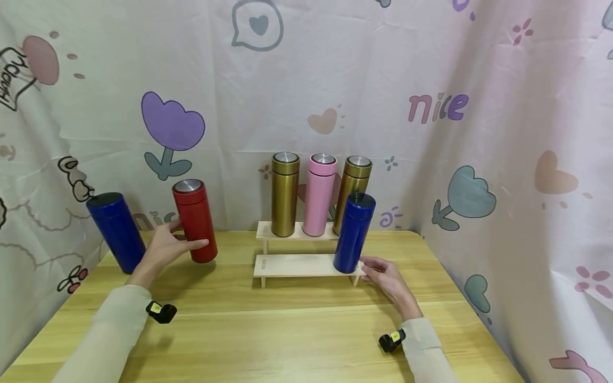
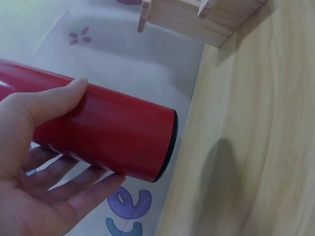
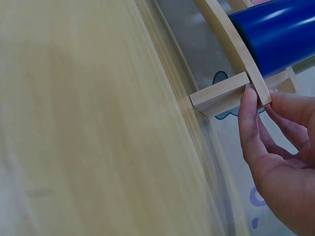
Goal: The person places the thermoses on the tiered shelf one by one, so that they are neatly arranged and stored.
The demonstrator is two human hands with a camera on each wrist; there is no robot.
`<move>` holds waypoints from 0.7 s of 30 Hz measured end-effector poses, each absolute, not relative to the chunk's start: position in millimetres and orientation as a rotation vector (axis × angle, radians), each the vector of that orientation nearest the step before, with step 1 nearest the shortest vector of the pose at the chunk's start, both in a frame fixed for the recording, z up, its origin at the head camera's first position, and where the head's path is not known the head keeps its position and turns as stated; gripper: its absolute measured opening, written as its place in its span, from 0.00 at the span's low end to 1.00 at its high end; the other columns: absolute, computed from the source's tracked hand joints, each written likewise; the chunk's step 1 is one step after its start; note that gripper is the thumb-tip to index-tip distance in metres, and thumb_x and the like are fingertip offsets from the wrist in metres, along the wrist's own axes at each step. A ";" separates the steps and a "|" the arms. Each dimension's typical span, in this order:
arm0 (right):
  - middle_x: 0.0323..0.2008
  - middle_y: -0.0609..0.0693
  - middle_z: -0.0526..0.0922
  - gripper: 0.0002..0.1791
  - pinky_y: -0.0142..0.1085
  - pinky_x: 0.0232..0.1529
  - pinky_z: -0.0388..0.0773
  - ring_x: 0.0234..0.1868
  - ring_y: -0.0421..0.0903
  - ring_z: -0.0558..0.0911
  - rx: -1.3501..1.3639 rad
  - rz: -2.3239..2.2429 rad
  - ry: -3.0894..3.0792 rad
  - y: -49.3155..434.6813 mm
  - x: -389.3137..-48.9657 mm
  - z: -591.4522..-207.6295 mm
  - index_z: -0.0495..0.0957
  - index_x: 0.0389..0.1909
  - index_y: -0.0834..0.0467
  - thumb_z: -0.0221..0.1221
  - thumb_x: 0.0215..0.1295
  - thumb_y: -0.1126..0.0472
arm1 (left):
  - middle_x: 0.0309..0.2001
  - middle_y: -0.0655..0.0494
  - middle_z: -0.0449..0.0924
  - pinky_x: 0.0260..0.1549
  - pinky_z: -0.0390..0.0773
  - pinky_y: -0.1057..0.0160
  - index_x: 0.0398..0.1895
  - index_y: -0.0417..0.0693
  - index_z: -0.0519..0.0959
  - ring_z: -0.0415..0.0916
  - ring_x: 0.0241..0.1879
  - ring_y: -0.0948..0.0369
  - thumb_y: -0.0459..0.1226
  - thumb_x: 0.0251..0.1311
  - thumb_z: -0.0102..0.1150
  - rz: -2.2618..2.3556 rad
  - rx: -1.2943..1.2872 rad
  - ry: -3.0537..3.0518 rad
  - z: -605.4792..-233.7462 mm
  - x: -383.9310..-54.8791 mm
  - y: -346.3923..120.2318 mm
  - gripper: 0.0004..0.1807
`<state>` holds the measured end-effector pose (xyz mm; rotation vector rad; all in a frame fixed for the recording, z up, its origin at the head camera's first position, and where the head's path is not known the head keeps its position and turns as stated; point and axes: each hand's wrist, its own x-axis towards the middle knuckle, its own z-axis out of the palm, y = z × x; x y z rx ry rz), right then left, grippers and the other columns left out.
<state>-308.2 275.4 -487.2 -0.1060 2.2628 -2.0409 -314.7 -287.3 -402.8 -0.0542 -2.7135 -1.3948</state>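
Observation:
My left hand (image 1: 167,244) grips a red vacuum flask (image 1: 195,221) with a silver lid. In the left wrist view the thumb lies on one side of the red flask (image 2: 113,125) and the fingers curl under the other; its black base is clear of the table, above a shadow. My right hand (image 1: 390,279) pinches the right end of the lower wooden shelf (image 1: 297,266) between thumb and fingers, as the right wrist view shows on the shelf end (image 3: 258,88). A blue flask (image 1: 353,234) stands on that shelf, close to my right fingertips.
On the upper shelf (image 1: 263,230) stand a gold flask (image 1: 284,197), a pink flask (image 1: 320,197) and another gold flask (image 1: 353,178). Another blue flask (image 1: 117,234) stands at the table's left, beside my left wrist. A printed curtain (image 1: 239,106) hangs behind the wooden table (image 1: 268,335).

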 end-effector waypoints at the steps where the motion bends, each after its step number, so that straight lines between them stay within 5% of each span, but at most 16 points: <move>1: 0.59 0.63 0.79 0.24 0.32 0.48 0.87 0.44 0.37 0.85 -0.106 -2.042 2.263 275.4 -308.3 -487.0 0.70 0.68 0.73 0.57 0.74 0.69 | 0.73 0.27 0.65 0.62 0.77 0.33 0.79 0.32 0.54 0.72 0.64 0.32 0.56 0.58 0.73 -1.390 -0.056 -2.713 -402.5 -314.0 -285.9 0.58; 21: 0.53 0.54 0.82 0.25 0.33 0.50 0.87 0.43 0.37 0.85 -0.106 -2.058 2.240 276.9 -308.0 -487.9 0.69 0.68 0.74 0.58 0.74 0.70 | 0.68 0.31 0.73 0.58 0.81 0.38 0.75 0.36 0.64 0.77 0.61 0.35 0.53 0.55 0.77 -1.403 -0.204 -2.660 -395.5 -305.9 -257.1 0.51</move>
